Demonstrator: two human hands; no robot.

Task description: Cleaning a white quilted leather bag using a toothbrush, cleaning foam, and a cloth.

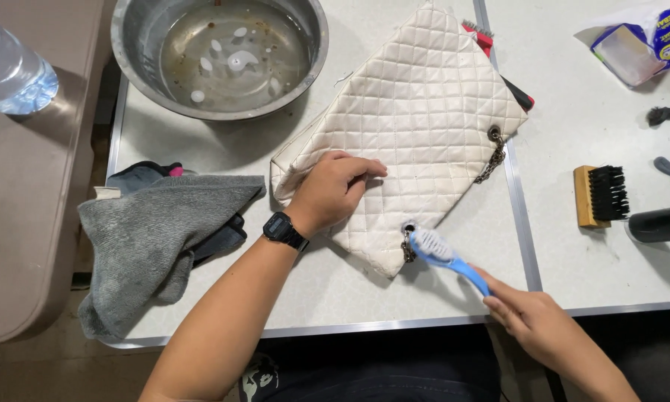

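- Quilted white handbag [417, 119] lies flat on the tabletop [320, 283], mid-frame, long axis diagonal from its near-left corner up to the far right; it sits just ahead of both hands.
- Left side: clear water bottle [11, 71] stands on a separate tan surface; grey towel [156, 238] lies crumpled at the tabletop's left edge, over a darker cloth.
- Metal bowl [219, 52] with shallow water sits beyond the towel, just beside the handbag's far-left edge.
- Left hand [335, 190], black wristwatch [284, 231] on the wrist, rests palm-down on the handbag's near-left part, fingers curled and pressing it flat; forearm comes in diagonally from below.
- Blue-handled brush [446, 260]: white bristle head touches the handbag's near corner right at the metal eyelet and chain [408, 242].
- Right hand [532, 320] pinches the brush's handle end with its fingertips, hand low over the tabletop's near edge, angled up-left; it is the nearer hand to that corner.
- Second chain ring [493, 152] hangs at the handbag's right corner.
- Right side: wooden brush with black bristles [601, 195], a dark cylinder, and a plastic packet [640, 45], all well apart from the handbag.
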